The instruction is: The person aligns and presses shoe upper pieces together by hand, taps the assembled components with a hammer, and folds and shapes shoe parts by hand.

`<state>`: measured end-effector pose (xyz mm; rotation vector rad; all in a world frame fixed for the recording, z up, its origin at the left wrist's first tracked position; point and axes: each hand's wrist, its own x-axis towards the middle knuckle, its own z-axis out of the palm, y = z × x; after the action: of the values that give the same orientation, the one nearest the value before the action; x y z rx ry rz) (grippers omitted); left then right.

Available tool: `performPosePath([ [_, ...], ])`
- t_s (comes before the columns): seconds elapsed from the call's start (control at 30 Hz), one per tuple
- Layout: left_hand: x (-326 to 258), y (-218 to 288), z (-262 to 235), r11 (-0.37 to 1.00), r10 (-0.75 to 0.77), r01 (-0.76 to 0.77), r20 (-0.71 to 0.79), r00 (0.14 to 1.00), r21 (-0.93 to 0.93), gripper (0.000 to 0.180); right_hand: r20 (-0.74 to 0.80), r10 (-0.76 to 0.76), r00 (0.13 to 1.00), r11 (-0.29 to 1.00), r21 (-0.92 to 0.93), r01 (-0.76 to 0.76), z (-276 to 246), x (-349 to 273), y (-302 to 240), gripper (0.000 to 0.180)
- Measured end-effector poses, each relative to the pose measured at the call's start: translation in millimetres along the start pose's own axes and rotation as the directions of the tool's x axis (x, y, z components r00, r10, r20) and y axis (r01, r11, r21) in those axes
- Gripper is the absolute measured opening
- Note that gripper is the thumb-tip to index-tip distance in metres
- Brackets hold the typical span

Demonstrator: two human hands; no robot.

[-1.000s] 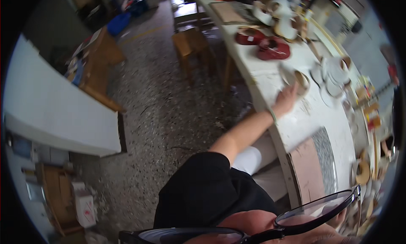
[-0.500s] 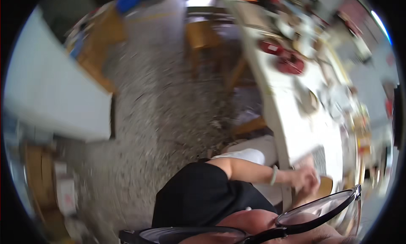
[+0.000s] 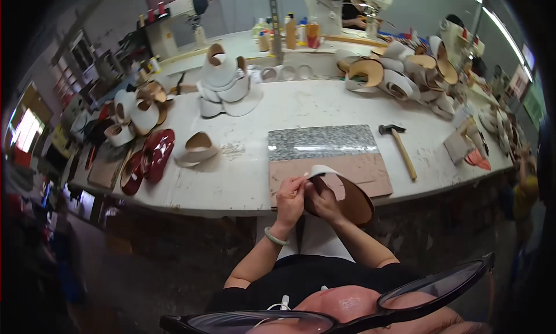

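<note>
Both hands are on a shoe upper [image 3: 353, 199], white on its outer edge and tan inside, held over the table's front edge. My left hand [image 3: 289, 202] pinches its left edge, fingers closed. Beside it my right hand [image 3: 324, 202] is wrapped round the same edge, partly inside the opening; some of its fingertips are hidden. A pale bangle [image 3: 275, 237] circles my left wrist. Just beyond the hands lies a speckled stone slab [image 3: 321, 142] with a brown board [image 3: 324, 169] along its near part. To its right rests a hammer [image 3: 403, 153] with a wooden handle.
On the white table [image 3: 243, 177] are dark red shoe uppers [image 3: 157, 156], a single tan-lined upper [image 3: 198, 149] and a white stack of uppers [image 3: 226, 85]. More uppers [image 3: 399, 76] are heaped at the far right. Sewing machines [image 3: 341, 13] and bottles [image 3: 289, 33] stand behind.
My view has swung from the floor and the table's side to face the tabletop. Both hands now show plainly on the shoe upper; earlier they were blurred at the table's edge.
</note>
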<state>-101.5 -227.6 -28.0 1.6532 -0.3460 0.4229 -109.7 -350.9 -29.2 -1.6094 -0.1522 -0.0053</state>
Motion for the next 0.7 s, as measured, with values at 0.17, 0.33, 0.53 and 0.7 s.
performPosePath([
  [0.17,27.4,15.4,18.4,0.946,-0.316,0.314,-0.009,0.949,-0.082,0.029,-0.065,0.045,0.997,0.988,0.153,-0.035,-8.3,12.1,-22.2,0.028],
  [0.33,75.4,8.4,9.7,0.916,0.065,-0.084,0.062,0.996,0.392,0.028,0.113,-0.169,0.979,0.856,-0.475,0.203,-30.9,11.6,-48.8,0.015],
  [0.53,105.9,46.2,-1.7,0.459,-0.292,0.530,0.442,0.848,-0.713,0.025,0.020,-0.102,0.995,0.917,0.388,0.086,-63.9,23.9,-56.6,0.021],
  [0.7,93.9,30.7,-7.6,0.814,-0.170,0.354,0.394,0.903,-0.461,0.029,0.006,-0.229,0.973,0.638,0.756,0.146,-61.6,36.3,-67.5,0.032],
])
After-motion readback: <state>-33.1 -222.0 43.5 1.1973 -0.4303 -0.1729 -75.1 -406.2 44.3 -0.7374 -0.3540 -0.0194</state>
